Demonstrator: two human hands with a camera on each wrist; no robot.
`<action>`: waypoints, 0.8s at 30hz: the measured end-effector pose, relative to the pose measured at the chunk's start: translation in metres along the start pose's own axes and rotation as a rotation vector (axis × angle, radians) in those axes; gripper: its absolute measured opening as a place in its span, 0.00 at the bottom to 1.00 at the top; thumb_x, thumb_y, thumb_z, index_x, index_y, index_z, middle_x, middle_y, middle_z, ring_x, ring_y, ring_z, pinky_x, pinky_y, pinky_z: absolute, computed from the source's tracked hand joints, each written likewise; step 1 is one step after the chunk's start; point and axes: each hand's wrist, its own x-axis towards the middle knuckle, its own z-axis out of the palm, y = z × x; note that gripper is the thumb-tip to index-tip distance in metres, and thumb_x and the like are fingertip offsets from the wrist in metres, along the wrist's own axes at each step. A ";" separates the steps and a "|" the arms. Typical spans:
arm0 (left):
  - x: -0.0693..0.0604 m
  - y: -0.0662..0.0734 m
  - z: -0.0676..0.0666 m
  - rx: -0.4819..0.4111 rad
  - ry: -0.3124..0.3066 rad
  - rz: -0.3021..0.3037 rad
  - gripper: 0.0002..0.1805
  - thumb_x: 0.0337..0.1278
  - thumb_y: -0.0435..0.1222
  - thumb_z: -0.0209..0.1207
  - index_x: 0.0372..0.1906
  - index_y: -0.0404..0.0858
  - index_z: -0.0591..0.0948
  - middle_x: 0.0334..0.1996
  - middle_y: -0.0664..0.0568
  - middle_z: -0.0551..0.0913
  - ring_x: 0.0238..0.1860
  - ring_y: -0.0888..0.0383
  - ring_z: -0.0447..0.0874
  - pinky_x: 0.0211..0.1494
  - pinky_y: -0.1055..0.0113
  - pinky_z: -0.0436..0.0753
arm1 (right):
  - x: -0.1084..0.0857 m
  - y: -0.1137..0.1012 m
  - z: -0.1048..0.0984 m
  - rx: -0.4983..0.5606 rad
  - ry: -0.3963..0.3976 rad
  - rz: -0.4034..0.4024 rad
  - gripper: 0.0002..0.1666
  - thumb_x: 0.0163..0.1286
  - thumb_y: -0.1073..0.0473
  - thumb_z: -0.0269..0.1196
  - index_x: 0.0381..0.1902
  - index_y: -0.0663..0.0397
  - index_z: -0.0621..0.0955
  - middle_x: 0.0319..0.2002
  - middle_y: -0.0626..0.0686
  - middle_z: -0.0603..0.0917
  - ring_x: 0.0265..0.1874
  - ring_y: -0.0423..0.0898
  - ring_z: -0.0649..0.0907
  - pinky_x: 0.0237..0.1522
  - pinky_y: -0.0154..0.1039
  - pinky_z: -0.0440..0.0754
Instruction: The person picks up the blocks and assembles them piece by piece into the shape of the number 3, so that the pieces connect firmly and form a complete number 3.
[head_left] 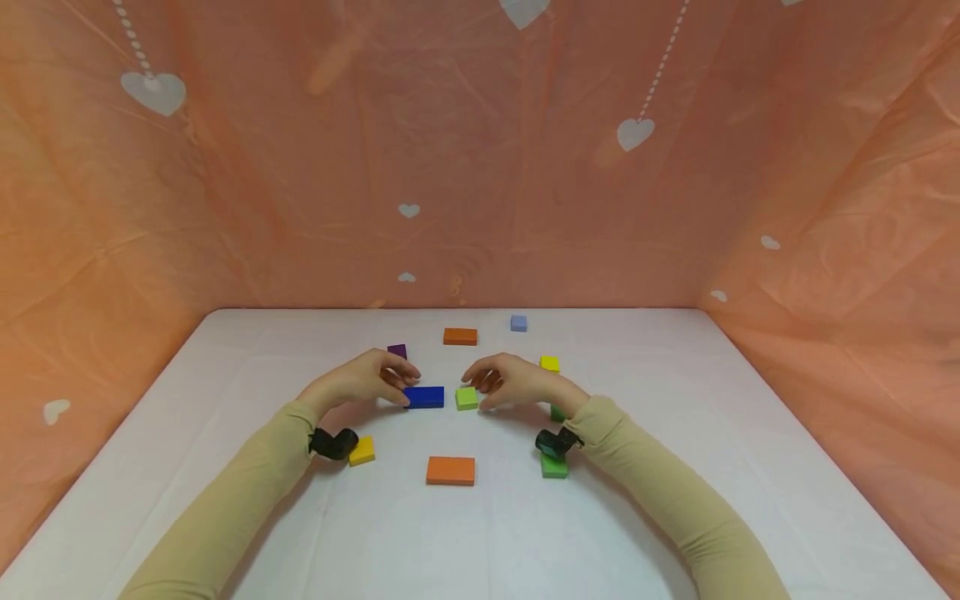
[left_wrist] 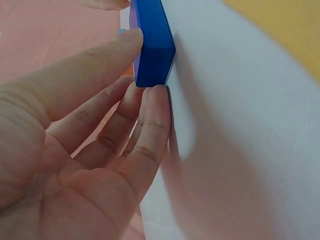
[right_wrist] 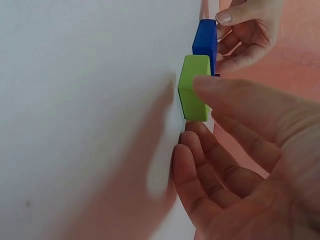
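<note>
Two orange blocks [head_left: 451, 471] [head_left: 460, 337], two yellow blocks [head_left: 362, 451] [head_left: 550, 364], two green blocks [head_left: 553, 471] [head_left: 558, 412], one dark blue block [head_left: 427, 397], one lime block [head_left: 467, 399], one purple block [head_left: 397, 352], one light blue block [head_left: 519, 323]: ten on one counter [head_left: 480, 533]. Black wrist cameras [head_left: 334, 444] [head_left: 553, 442], two. Tan sleeves [head_left: 232, 500] [head_left: 667, 492], two. White hearts [head_left: 153, 93] [head_left: 522, 10] [head_left: 635, 133] [head_left: 408, 211] [head_left: 407, 277] [head_left: 770, 242] [head_left: 718, 296] [head_left: 56, 411], eight, plus a cut-off sliver.

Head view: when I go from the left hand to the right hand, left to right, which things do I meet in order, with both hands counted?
Left hand → blue block → light green block → right hand.
</note>
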 end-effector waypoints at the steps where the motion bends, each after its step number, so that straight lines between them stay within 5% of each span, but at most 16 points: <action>1: 0.000 0.000 0.000 0.002 0.002 0.000 0.22 0.49 0.29 0.69 0.53 0.34 0.80 0.47 0.47 0.82 0.44 0.53 0.80 0.54 0.60 0.78 | 0.000 0.000 0.000 -0.005 0.001 0.000 0.25 0.57 0.67 0.70 0.53 0.58 0.79 0.47 0.50 0.81 0.41 0.45 0.79 0.46 0.34 0.78; 24: 0.009 0.002 0.002 0.094 0.002 0.050 0.15 0.49 0.30 0.69 0.45 0.34 0.84 0.40 0.50 0.83 0.40 0.54 0.79 0.50 0.61 0.78 | 0.002 0.003 0.001 -0.052 0.039 0.025 0.18 0.56 0.66 0.71 0.45 0.58 0.80 0.39 0.50 0.80 0.35 0.44 0.78 0.41 0.33 0.78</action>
